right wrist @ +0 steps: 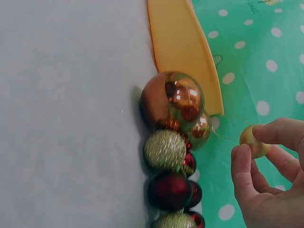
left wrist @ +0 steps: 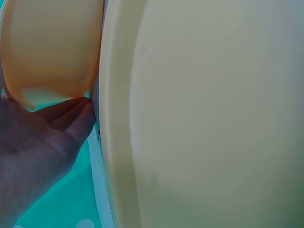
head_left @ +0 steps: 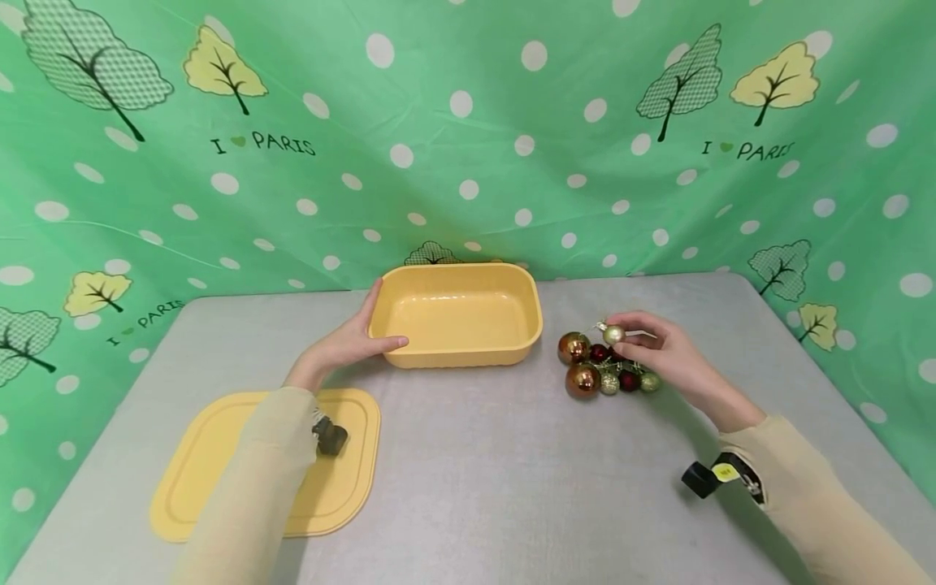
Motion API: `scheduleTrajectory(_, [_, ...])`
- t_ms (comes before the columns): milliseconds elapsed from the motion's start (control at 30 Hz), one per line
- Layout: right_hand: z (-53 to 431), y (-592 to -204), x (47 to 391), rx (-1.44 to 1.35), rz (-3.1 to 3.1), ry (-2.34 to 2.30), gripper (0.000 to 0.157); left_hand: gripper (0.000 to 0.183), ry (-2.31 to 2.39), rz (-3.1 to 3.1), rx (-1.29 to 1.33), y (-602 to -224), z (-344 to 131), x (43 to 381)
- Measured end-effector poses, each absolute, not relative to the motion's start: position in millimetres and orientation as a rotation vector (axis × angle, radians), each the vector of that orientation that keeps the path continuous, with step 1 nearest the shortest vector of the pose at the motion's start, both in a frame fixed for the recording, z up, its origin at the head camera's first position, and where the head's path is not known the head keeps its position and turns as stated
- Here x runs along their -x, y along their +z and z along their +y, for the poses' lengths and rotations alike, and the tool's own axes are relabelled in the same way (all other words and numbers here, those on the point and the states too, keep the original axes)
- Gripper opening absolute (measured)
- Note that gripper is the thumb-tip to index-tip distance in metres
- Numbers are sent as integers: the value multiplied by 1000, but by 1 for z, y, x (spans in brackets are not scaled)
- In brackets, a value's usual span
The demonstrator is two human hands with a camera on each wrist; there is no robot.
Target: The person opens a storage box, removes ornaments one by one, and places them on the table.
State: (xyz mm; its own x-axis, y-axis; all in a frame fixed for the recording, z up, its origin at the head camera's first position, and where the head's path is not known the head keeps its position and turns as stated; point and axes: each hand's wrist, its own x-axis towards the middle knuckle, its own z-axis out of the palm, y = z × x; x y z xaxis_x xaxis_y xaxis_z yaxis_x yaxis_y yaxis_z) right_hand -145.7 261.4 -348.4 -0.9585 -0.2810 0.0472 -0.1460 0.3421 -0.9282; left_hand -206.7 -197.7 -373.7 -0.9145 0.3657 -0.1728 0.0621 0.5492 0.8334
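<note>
An empty yellow plastic container (head_left: 457,357) stands at the back middle of the table. My left hand (head_left: 347,337) grips its left end, the thumb over the front rim and the fingers along the outer side. In the left wrist view the hand (left wrist: 42,137) lies against the container's wall (left wrist: 52,47). Between thumb and fingers, my right hand (head_left: 661,345) pinches a small gold Christmas bauble (head_left: 613,335) with a thin string loop. Below it sit more baubles: large copper ones (head_left: 582,380), dark red ones (head_left: 629,381) and glittery gold ones (right wrist: 165,149).
A yellow lid (head_left: 344,487) lies flat on the grey table (head_left: 512,487) at the front left, partly under the left forearm. Behind the table hangs a green dotted cloth (head_left: 468,146), close to the container's back.
</note>
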Motion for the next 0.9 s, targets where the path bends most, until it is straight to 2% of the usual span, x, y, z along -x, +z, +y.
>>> scheduleTrajectory(467, [297, -350, 130, 316, 2544, -1675, 34, 113, 1309, 2464, -368, -376, -199, 207])
scheduleTrajectory(900, [321, -367, 118, 350, 2675, -1501, 38, 113, 1313, 2468, -374, -377, -199, 209])
